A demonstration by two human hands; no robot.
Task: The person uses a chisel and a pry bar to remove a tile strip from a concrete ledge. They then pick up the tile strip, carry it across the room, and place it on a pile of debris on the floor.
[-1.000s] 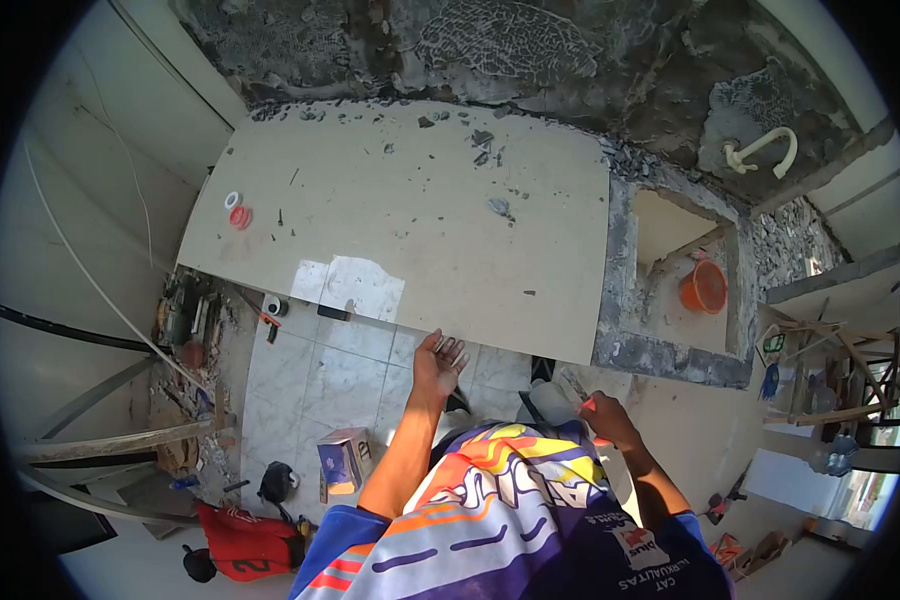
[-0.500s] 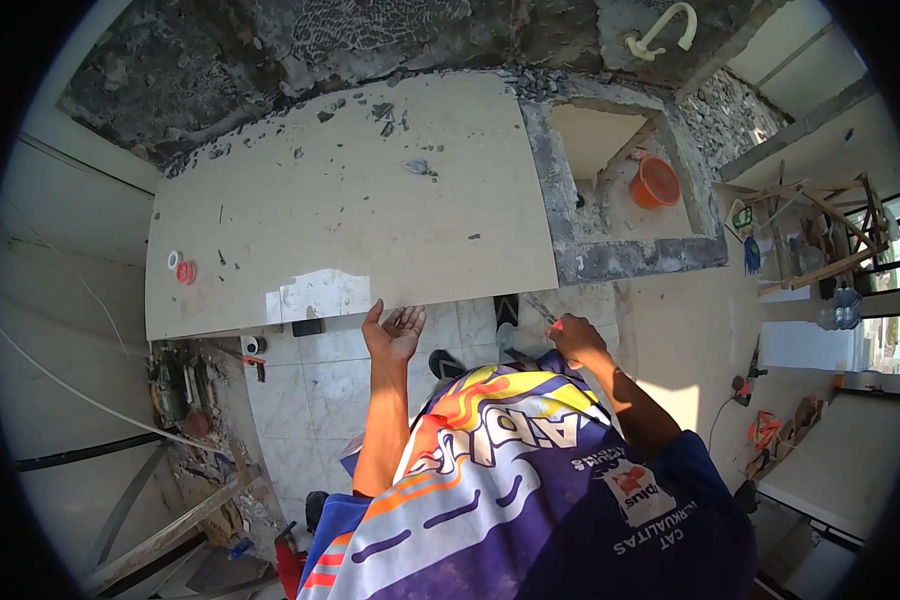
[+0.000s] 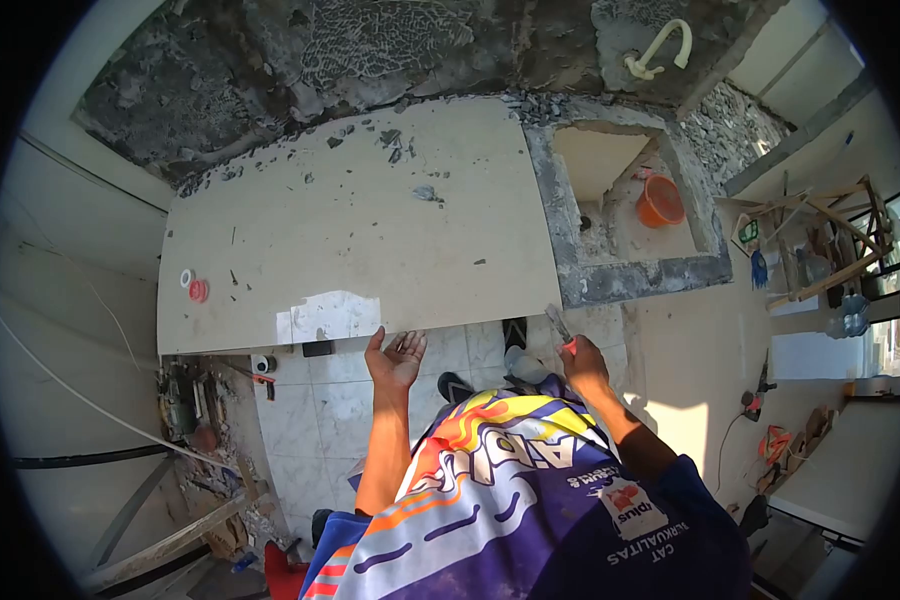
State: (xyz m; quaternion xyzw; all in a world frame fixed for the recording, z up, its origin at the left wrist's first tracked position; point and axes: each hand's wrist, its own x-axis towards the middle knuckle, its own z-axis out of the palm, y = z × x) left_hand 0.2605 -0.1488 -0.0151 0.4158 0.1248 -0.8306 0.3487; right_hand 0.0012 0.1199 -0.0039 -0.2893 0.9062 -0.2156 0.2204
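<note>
My left hand is palm up at the front edge of the large beige slab, its fingers spread and the tips right at the edge. In my right hand is a tool with a red handle and a narrow metal blade, gripped by the handle. The blade points up and away from me, close to the slab's front right corner. Grey rubble bits lie scattered over the slab, mostly along its back. A red roll and a white roll sit near its left end.
Right of the slab, a rough cement frame surrounds an opening with an orange bucket inside. A cream tap juts from the bare wall behind. Tools and debris lie on the floor at left; a wooden frame stands at right.
My right hand has turned the tool's blade more upright and brought it closer to the slab's corner. My left hand stays at the front edge. The whole view has shifted slightly.
</note>
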